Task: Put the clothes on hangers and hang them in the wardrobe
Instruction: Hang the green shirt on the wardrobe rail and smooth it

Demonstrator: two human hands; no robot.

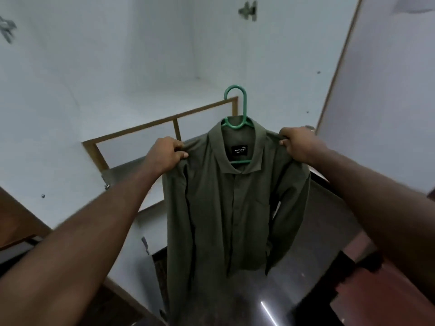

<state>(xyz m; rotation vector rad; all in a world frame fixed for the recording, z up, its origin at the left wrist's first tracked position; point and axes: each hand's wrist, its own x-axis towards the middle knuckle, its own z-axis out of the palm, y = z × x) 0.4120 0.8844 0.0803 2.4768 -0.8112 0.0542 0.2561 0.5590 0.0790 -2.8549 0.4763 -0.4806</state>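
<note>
The left hand [164,152] and right hand [300,143] each pinch a shoulder of the green shirt [226,208], keeping it spread on the hanger [236,107] facing the wardrobe [141,55].

Single head cam, wide-angle, looking forward and down.
Close on both outstretched forearms; white laminate wardrobe interior [141,67] fills 10 to 1 o'clock, dark glossy floor [294,290] at 6.

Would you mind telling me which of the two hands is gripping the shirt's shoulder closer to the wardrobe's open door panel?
The right hand: it pinches the olive shirt beside the white door panel, whereas the left hand grips the opposite shoulder.
</note>
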